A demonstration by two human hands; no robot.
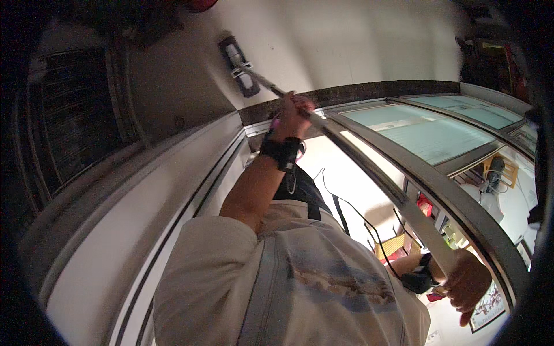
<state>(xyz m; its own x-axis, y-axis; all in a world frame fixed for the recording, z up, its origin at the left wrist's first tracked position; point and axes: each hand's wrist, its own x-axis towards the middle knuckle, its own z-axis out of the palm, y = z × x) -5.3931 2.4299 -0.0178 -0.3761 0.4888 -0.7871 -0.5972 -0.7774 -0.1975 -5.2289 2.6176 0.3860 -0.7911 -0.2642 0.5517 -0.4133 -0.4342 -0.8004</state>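
A flat mop reaches across the view on a long pale pole (pixel 369 173). Its dark, oblong mop head (pixel 240 66) with a white bracket lies against a pale surface that looks like the floor, at upper left of centre. My left hand (pixel 294 118), a black band at its wrist, is closed round the pole towards the mop head. At the lower right, my right hand (pixel 468 281) wraps the other end of the pole; a dark band sits on that wrist too. Part of my right forearm is hidden behind my pale shirt (pixel 323 277).
A metal-framed door (pixel 427 132) with frosted panes runs along the right, close to the pole. A dark strip (pixel 369 92) borders the pale surface. White panelling with dark lines (pixel 173 230) stands at left. A black cable (pixel 358 213) and a yellow basket (pixel 398 245) show beyond me.
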